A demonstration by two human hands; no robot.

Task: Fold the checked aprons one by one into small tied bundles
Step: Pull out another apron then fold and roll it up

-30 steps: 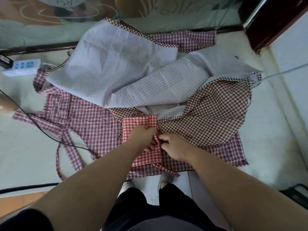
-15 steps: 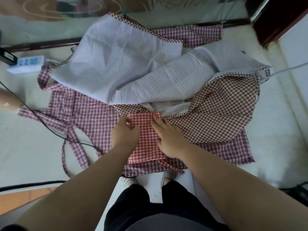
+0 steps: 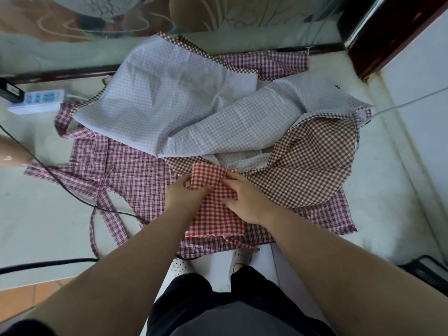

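On the red apron (image 3: 213, 215), left hand (image 3: 184, 198) and right hand (image 3: 246, 201) pinch folds, fingertips hidden.

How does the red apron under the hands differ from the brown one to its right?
The red apron is folded into a narrow panel; the brown apron lies spread and rumpled. The left hand and right hand hold the red apron; neither holds the brown apron. Red apron's checks are bright red, brown apron's dark brown. Both are checked.
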